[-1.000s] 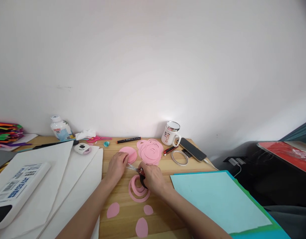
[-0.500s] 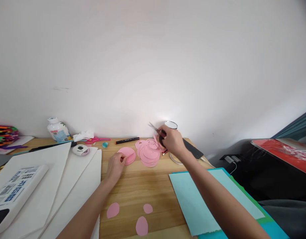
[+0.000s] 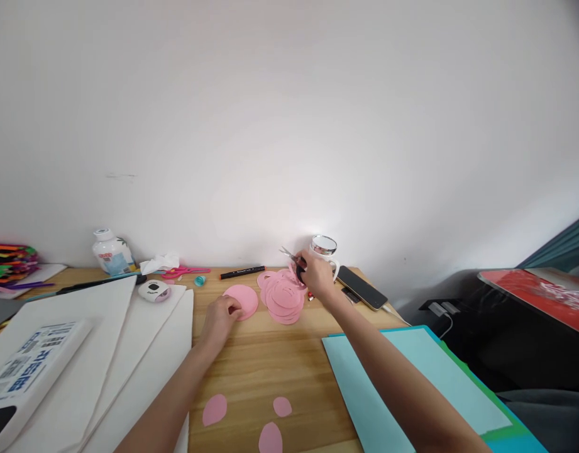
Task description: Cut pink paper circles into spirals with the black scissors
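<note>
Head view: three pink ovals (image 3: 214, 410), right hand (image 3: 316, 274) gripping dark scissors (image 3: 293, 258), left hand's (image 3: 220, 319) hold unclear.

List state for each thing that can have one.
Black scissors: in right hand, blades slightly apart
Circle: flat, left hand on it
Paper pile: loosely stacked
Marker: lying flat
Pink scissors: lying flat, blades unclear
Bottle: upright, capped
Mug: upright, partly hidden
Phone: screen dark, cable attached
White sheets: overlapping

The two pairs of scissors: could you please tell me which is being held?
The dark-handled pair, held in the right hand; the pink pair lies untouched near the wall.
</note>
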A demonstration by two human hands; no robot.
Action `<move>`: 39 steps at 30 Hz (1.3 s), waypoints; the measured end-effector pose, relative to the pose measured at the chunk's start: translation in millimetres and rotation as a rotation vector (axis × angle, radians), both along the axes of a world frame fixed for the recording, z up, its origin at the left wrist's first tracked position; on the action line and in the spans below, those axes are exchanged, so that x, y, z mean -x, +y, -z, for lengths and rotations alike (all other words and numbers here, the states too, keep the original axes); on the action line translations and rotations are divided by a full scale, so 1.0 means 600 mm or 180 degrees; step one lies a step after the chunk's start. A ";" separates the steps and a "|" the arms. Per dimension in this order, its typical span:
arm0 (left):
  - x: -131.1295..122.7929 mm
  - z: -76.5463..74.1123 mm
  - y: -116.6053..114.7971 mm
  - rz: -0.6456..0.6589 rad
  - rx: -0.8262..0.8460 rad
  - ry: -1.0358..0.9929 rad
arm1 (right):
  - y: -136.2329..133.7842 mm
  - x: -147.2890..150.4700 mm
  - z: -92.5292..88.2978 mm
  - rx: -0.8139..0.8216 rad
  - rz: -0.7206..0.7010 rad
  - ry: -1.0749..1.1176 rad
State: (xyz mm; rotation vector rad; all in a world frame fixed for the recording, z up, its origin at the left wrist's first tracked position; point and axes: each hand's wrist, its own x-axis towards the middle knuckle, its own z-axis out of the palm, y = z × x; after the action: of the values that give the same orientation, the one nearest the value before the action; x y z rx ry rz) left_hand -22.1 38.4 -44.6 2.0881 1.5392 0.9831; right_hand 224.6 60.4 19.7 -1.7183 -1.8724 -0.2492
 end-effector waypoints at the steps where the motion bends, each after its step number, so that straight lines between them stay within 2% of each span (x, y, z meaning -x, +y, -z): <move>1: 0.000 0.000 0.000 -0.0004 -0.0001 0.0013 | 0.001 -0.001 0.018 0.0011 -0.0030 0.0018; 4: 0.001 -0.001 -0.003 -0.0001 -0.0075 0.0072 | -0.002 -0.010 0.055 -0.0004 -0.0160 0.0096; 9: 0.000 0.004 -0.001 -0.0014 -0.0449 0.0366 | -0.029 -0.056 0.093 -0.0246 -0.0299 0.0349; 14: -0.002 0.018 0.002 0.0047 -0.0168 0.0456 | -0.072 -0.091 0.138 -0.0571 -0.0147 0.0634; 19: -0.002 0.013 -0.002 0.0005 0.0025 0.0183 | -0.085 -0.081 0.163 -0.0592 -0.0205 0.0840; 26: 0.000 0.007 0.001 -0.0098 0.0103 -0.0091 | -0.083 -0.071 0.156 -0.0464 -0.0295 0.1259; 31: 0.001 0.009 0.004 -0.0157 -0.0026 -0.0284 | -0.088 -0.037 0.128 -0.0367 -0.0429 0.1831; 34: -0.004 0.003 -0.003 -0.0297 -0.0166 -0.0381 | -0.096 0.007 0.095 -0.0038 -0.0875 0.2219; 37: -0.009 -0.010 -0.016 -0.0662 -0.0453 -0.0558 | -0.119 0.055 0.072 0.1052 -0.1969 0.3739; 39: -0.010 -0.017 -0.021 -0.1156 -0.0821 -0.1012 | -0.149 0.085 0.074 0.1449 -0.2323 0.4215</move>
State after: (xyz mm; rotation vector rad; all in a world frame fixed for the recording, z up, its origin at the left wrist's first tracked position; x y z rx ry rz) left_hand -16.0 25.8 -34.4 1.7195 1.7241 1.6326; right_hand 173.9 -29.2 -24.8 -0.8104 -1.3232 1.3338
